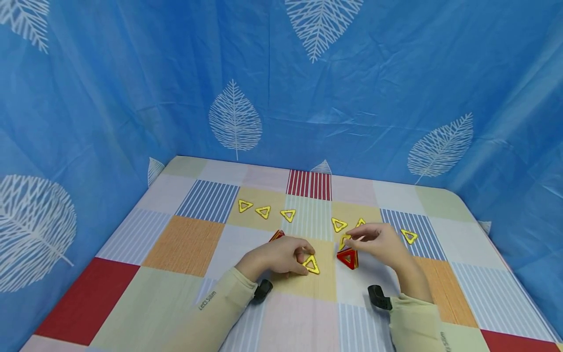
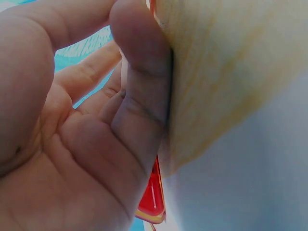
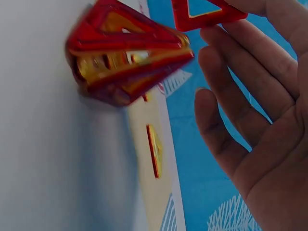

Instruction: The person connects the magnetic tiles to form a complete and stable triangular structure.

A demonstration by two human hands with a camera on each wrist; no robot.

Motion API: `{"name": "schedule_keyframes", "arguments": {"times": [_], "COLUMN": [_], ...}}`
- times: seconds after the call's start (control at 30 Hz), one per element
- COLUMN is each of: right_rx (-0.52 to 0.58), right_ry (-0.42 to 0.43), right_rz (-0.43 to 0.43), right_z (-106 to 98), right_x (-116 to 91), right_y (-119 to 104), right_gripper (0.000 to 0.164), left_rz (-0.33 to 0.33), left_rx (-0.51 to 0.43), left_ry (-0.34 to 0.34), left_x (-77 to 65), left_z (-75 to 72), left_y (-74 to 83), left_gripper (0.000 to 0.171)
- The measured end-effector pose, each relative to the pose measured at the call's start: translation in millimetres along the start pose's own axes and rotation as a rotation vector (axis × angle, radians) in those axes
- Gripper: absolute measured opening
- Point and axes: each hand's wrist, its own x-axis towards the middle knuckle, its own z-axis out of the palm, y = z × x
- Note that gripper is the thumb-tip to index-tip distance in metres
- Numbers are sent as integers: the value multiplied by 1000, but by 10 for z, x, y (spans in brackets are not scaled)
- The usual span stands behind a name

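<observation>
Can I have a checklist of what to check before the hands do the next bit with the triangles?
1. Left hand holds a yellow triangular plastic-looking frame: ok.
2. Right hand pinches another triangular frame, red in its wrist view: ok.
3. Red-and-yellow plastic-looking pyramid sits on the patchwork-patterned tablecloth: ok.
4. Loose yellow triangular frames lie ahead: ok.
5. Red thing behind left hand is whole: cannot tell, mostly hidden.

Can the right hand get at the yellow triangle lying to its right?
Probably yes: nothing visible blocks the yellow triangle, but the right hand holds another piece, which it may need to release.
</observation>
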Motion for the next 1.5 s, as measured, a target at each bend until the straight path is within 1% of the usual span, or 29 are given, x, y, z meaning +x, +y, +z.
{"name": "schedule_keyframes", "arguments": {"times": [0.17,0.33,0.57,0.83,1.13,1.4,1.5], "right_rx": [-31,-69,-27,-55,-55,-62,-49], "right_ry": [-55,-124,-233,-276,-304,-333,-337], "right_rz": [-1,-33,-48,-134,-161,-132,-107], "right_z": [121,210,272,342,408,450,473], "right_x": [35,58,73,80,105,114,117], "right_y": [-47,-105,-155,-201,-245,-277,-289], "right_gripper": [16,16,17,15,15,15,15], "left_rz": [-12,-22,-24,-35,-44,-51,-51], "left_rx": [10,13,23,40,46,45,63], "left_ry": [7,7,5,14,24,32,40], "left_x": [7,11,15,9,13,17,16], "left_z": [3,4,5,6,10,20,25], "left_y": [10,16,15,31,36,38,40], "left_gripper": [35,34,34,34,35,34,35]}}
